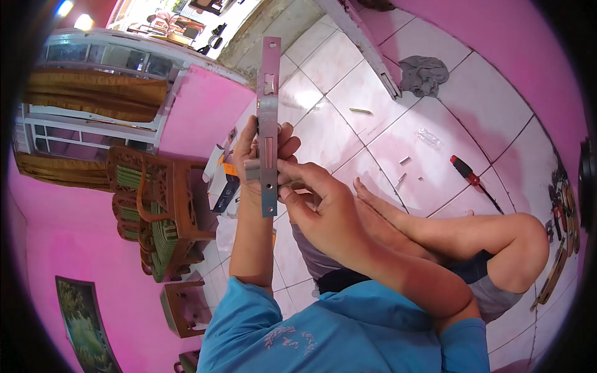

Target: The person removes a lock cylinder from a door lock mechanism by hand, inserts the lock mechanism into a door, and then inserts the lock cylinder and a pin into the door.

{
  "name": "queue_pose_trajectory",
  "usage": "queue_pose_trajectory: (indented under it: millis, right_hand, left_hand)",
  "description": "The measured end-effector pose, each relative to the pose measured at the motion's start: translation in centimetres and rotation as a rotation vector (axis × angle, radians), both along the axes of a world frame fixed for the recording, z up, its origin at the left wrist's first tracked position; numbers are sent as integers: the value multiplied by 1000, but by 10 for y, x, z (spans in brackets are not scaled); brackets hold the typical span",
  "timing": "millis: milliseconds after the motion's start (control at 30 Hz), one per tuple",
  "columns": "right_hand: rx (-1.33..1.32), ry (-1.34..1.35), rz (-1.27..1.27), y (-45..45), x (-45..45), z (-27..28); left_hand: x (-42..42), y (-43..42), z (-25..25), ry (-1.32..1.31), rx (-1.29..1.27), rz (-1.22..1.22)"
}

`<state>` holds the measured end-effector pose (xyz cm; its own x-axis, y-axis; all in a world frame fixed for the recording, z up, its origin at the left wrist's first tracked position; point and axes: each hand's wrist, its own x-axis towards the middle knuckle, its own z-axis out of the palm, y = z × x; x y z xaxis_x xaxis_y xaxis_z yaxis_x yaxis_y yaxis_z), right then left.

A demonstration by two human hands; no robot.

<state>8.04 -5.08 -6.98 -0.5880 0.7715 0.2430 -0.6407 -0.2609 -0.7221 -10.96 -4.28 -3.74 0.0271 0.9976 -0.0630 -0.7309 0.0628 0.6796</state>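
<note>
A metal mortise lock (pixel 268 118) is held up in front of me, its long faceplate facing the camera and nearly upright. Its latch bolt sticks out to the left near the lower part, and screw holes show at both ends. My left hand (pixel 250 152) is wrapped round the lock body from behind, with fingertips showing on the right side. From the right, my right hand (pixel 323 202) has its thumb and index finger closed at the lock's lower right edge. The plate hides part of the lock body and some fingers.
On the tiled floor lie a red-and-black screwdriver (pixel 471 177), a grey cloth (pixel 424 76), small loose pieces and a clear plastic packet (pixel 429 138). More tools (pixel 559 230) lie by the right wall. An opened box (pixel 225 186) and wooden chair (pixel 158 217) are at left. A door edge (pixel 367 50) stands ahead.
</note>
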Motion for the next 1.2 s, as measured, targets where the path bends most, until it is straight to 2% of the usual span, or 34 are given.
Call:
queue_pose_trajectory:
  millis: [67,167,333,400,467,500,533,567,667,767,833,933,1133,1200]
  right_hand:
    - [38,-3,-59,-1,-2,-1]
    - [80,-14,-108,-1,3,4]
    - [277,-144,-239,-4,5,4]
    - [320,-211,-265,-5,4,3]
    - [228,-148,-240,-7,-1,-2]
    - [230,-154,-240,-7,-4,-8]
    - [80,-133,-175,-5,-6,-15]
    - [-68,-110,-112,-3,-7,-19]
    - [-41,-172,-106,7,-2,-33]
    - [43,-243,-150,13,-3,-49]
    - [137,-408,-99,19,5,-46]
    - [109,-427,-38,20,5,-50]
    - [97,-406,-30,20,4,-54]
    - [80,-398,-15,20,4,-52]
  left_hand:
    - [0,1,-2,-33,42,-36]
    - [2,0,-3,22,-15,41]
    - [-2,8,-16,-94,133,-170]
    - [11,4,-10,-71,56,-110]
    - [26,2,4,-47,-17,-50]
    - [31,1,12,162,-149,24]
    - [33,0,15,370,-281,101]
    - [33,1,14,365,-278,103]
    - [39,0,15,558,-310,272]
    - [41,-2,14,579,-388,247]
    - [35,-2,4,555,-347,236]
    - [32,-5,-3,600,-370,229]
    - [28,-10,-12,546,-342,236]
    - [30,-11,-14,457,-289,215]
